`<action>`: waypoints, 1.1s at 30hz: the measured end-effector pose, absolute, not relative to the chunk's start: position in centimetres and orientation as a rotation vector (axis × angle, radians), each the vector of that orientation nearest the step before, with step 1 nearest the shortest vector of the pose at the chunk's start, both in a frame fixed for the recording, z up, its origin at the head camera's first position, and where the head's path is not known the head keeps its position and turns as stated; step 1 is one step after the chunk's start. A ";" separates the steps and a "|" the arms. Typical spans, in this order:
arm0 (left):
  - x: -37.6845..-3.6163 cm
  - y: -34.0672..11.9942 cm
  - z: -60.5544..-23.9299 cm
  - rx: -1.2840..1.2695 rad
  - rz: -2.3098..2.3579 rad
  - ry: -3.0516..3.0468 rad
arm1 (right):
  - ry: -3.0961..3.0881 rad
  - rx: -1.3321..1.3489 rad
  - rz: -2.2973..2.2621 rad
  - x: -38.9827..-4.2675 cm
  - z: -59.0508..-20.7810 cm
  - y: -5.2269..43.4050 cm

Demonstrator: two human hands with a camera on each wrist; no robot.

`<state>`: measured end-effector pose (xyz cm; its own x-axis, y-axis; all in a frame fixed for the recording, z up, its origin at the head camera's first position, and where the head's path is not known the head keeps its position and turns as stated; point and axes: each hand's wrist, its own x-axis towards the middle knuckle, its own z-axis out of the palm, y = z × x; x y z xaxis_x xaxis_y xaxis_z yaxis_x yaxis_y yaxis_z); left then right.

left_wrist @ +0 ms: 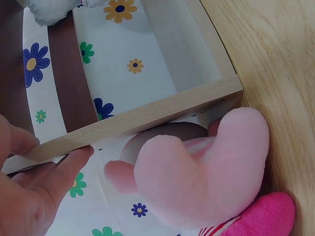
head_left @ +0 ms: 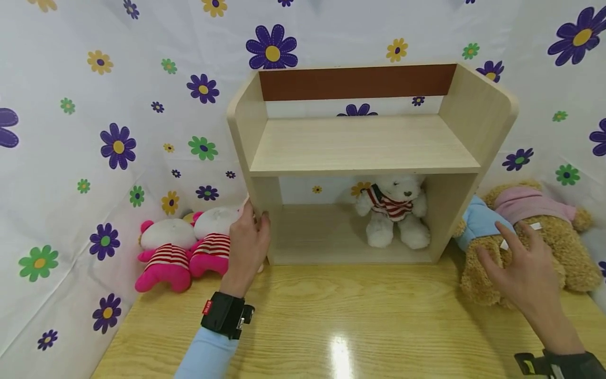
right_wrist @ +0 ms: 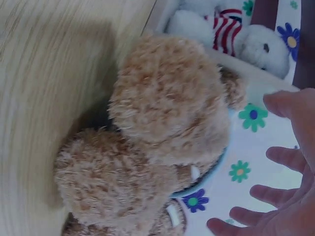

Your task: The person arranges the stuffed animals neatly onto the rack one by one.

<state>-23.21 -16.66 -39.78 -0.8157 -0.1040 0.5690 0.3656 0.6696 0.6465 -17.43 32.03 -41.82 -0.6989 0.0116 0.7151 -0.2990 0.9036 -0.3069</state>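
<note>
Two pink plush toys [head_left: 184,252] beside shelf [head_left: 360,152]; left hand [head_left: 246,247] fingers gripping shelf's side; right hand [head_left: 523,268] fingers spread over tan bear [head_left: 492,263].

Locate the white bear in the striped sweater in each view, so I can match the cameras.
Head: white bear sits in the shelf's lower compartment, right side.
Left wrist: only a white furry bit at the top-left corner, likely its foot.
Right wrist: top right, lying behind the tan bear.
Shared landmark: the shelf's pale wood edge.
</note>
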 end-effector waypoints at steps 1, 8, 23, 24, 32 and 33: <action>-23.2 -16.6 -39.8 -0.205 -1.065 -2.302 | -2.316 0.196 0.517 -17.5 -42.0 32.3; -23.1 -16.5 -39.7 -0.211 -1.070 -2.303 | -2.573 0.164 0.553 -18.3 -43.3 33.9; -22.9 -16.4 -39.6 -0.190 -1.066 -2.323 | -2.843 0.100 0.641 -18.6 -44.6 34.2; -22.9 -16.4 -39.6 -0.190 -1.068 -2.327 | -2.859 0.089 0.638 -18.3 -44.6 34.2; -23.0 -16.4 -39.9 -0.194 -1.045 -2.325 | -2.950 0.021 0.680 -15.9 -43.9 34.3; -23.1 -16.4 -39.8 -0.198 -1.043 -2.324 | -2.952 0.008 0.683 -15.6 -43.8 34.3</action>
<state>-23.06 -16.44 -39.84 -0.8220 -0.0969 0.5612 0.3548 0.6838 0.6376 -15.64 34.26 -43.84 -0.9938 0.0199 0.1094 -0.0302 0.8986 -0.4377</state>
